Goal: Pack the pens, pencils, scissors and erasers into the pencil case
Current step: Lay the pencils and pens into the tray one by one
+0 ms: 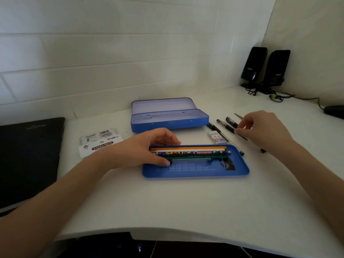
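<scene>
Left hand (149, 148) around pencils (188, 152) in tray (240, 170)

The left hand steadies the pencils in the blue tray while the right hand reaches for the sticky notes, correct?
Not quite. In the head view the right hand reaches for the pens, not the sticky notes. The left hand does steady the pencils in the blue tray.

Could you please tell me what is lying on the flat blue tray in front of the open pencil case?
A row of pencils lies along the far edge of the blue tray, orange, white, patterned and green. The left hand holds their left ends, hiding them. The tray's near half shows only printed text.
</scene>
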